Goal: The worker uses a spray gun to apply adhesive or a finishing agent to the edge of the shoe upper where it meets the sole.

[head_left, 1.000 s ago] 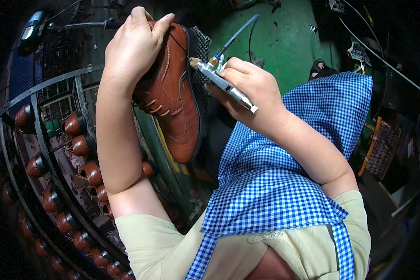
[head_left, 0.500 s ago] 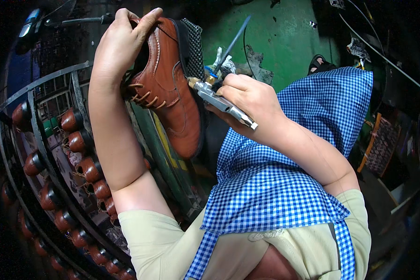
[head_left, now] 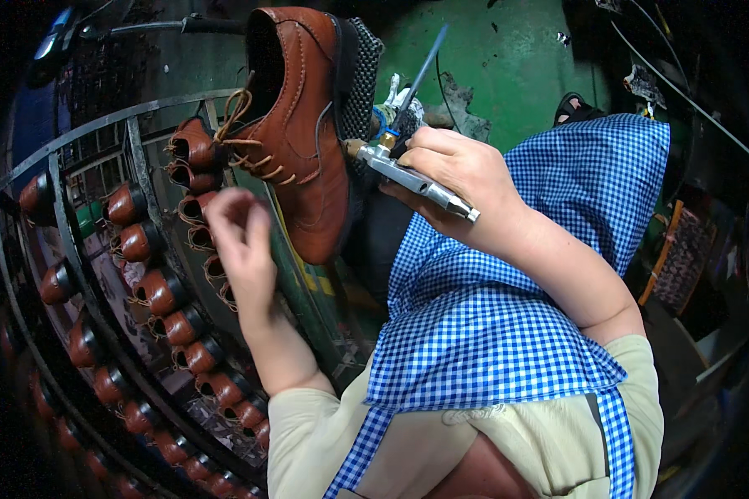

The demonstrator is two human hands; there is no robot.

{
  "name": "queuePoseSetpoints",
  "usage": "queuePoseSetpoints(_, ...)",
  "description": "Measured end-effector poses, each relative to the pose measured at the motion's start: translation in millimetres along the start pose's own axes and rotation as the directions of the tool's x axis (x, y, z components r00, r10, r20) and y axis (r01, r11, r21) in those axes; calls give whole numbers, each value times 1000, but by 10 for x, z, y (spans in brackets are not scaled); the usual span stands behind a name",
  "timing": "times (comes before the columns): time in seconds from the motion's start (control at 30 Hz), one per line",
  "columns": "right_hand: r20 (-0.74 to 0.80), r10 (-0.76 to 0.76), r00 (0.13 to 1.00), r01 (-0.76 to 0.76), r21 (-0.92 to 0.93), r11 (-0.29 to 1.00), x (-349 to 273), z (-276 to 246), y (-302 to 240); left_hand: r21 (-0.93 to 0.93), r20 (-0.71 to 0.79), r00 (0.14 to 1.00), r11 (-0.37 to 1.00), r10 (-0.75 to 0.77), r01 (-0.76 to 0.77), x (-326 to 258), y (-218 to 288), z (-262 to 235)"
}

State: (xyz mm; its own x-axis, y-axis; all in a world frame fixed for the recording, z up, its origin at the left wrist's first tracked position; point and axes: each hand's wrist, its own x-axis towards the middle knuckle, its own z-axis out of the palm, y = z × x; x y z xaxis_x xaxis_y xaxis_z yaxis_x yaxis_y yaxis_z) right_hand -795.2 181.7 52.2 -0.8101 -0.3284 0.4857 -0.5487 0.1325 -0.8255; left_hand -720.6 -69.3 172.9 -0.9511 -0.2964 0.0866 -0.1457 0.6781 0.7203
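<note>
A brown leather lace-up shoe (head_left: 312, 141) with tan laces hangs toe-down in front of me, its dark sole on the right. What supports it is hidden; a black textured piece (head_left: 363, 79) lies along its heel. My right hand (head_left: 466, 179) is closed round a silver metal air gun (head_left: 416, 183) with brass fittings, its tip close to the shoe's sole edge. A blue hose (head_left: 424, 71) runs up from the gun. My left hand (head_left: 243, 249), smeared by motion, is left of the shoe's toe, apart from it, fingers loosely open and nothing visible in them.
A dark metal rack (head_left: 79, 241) on the left bears rows of similar brown shoes (head_left: 160, 291). Beyond stretches a green floor (head_left: 524, 66) with scraps on it. A sandalled foot (head_left: 574, 108) shows past my blue checked apron (head_left: 491, 333). A patterned panel (head_left: 682, 258) stands at right.
My left hand has let go of the shoe's opening and come down toward me, beside the rack. The shoe has shifted slightly up and right. My right hand still grips the air gun, slightly further right.
</note>
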Motion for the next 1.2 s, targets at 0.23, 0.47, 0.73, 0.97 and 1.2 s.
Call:
queuePoseSetpoints(0.23,39,-8,999,7,24,1000,-15,-14,1,231,344,928,945,143,-232,-363,-98,-218)
queuePoseSetpoints(0.47,149,59,987,-60,9,998,-26,-181,-15,347,545,775,756,318,-554,-203,197,-132)
queuePoseSetpoints(0.73,256,67,964,-83,51,995,-53,-471,-17,386,664,601,485,445,-785,-90,478,60)
queuePoseSetpoints(0.97,319,47,946,-74,73,995,-135,-667,-53,333,783,508,449,359,-829,47,656,140)
queuePoseSetpoints(1.2,349,56,935,-87,74,993,-261,-837,-143,314,806,498,482,320,-818,117,749,251)
